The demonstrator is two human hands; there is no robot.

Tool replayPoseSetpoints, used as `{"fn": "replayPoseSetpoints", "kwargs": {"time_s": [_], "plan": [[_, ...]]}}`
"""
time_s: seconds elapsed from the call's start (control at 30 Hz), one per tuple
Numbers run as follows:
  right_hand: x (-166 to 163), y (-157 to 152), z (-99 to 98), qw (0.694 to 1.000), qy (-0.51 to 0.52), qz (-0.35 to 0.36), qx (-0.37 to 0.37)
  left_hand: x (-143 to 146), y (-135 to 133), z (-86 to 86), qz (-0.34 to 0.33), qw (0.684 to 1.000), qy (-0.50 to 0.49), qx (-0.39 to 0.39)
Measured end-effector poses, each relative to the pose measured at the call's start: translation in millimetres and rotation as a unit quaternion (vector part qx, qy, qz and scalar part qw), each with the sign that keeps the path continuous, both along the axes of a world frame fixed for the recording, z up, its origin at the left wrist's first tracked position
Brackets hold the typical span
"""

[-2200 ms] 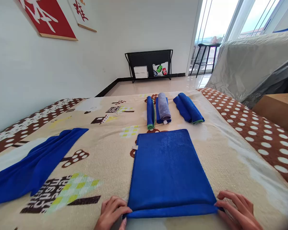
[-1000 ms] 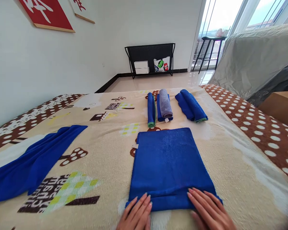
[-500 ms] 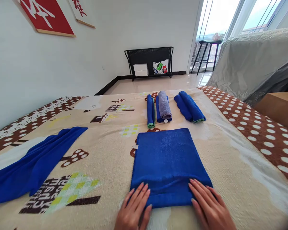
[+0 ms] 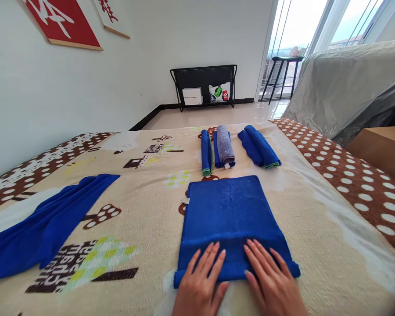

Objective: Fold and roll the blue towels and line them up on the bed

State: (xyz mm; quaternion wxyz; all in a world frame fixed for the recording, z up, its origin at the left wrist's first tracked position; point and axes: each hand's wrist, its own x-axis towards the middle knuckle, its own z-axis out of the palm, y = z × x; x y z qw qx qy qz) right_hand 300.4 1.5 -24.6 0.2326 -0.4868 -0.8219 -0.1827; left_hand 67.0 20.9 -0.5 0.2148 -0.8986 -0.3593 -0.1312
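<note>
A folded blue towel (image 4: 228,210) lies flat on the patterned blanket (image 4: 145,206) in front of me. Its near edge is rolled up into a thick band. My left hand (image 4: 202,281) rests on that roll, fingers stretched out flat. My right hand (image 4: 270,278) lies beside it on the same roll, fingers also flat and slightly spread. Neither hand grips anything.
Three rolled towels sit at the far end: a blue-green one (image 4: 206,152), a grey one on blue (image 4: 224,147), and a blue one (image 4: 259,147). A loose blue towel (image 4: 49,224) lies at the left. A covered sofa (image 4: 349,83) and wooden table (image 4: 382,149) stand right.
Both hands moved from the towel's near corners to its middle, and the near edge has been rolled forward into a thicker band. The flat part of the towel is shorter.
</note>
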Motion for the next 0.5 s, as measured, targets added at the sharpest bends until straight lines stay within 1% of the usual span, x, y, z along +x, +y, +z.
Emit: {"fn": "replayPoseSetpoints", "kwargs": {"time_s": [0.07,0.1,0.13,0.17,0.2,0.27,0.33,0.4,0.47,0.5], "plan": [[31,-5,-7.0,0.998,-0.013,-0.058,-0.019,-29,-1,-1.9,0.074,0.997,0.01,0.002],[47,-9,-9.5,0.997,-0.015,-0.072,-0.027,-45,-3,-2.4,0.106,0.994,0.004,-0.002],[61,-12,-10.6,0.996,-0.014,-0.079,-0.034,-58,-5,-2.4,0.124,0.992,-0.005,-0.007],[73,-16,-10.4,0.996,-0.011,-0.081,-0.039,-69,-8,-1.8,0.129,0.992,-0.015,-0.011],[82,-19,-8.8,0.996,-0.004,-0.076,-0.039,-76,-11,-0.7,0.119,0.993,-0.027,-0.012],[91,-23,-2.7,0.998,0.015,-0.05,-0.035,-82,-17,2.1,0.079,0.995,-0.051,-0.022],[94,-24,4.1,0.999,0.029,-0.003,-0.031,-79,-21,3.9,0.035,0.993,-0.113,-0.025],[95,-23,7.9,0.998,0.02,0.053,-0.031,-72,-23,3.4,-0.007,0.985,-0.172,-0.021],[96,-21,6.7,0.995,0.005,0.087,-0.04,-67,-22,1.8,-0.03,0.982,-0.188,-0.014],[96,-19,4.5,0.995,0.003,0.091,-0.044,-65,-21,1.3,-0.03,0.983,-0.181,-0.019]]}}
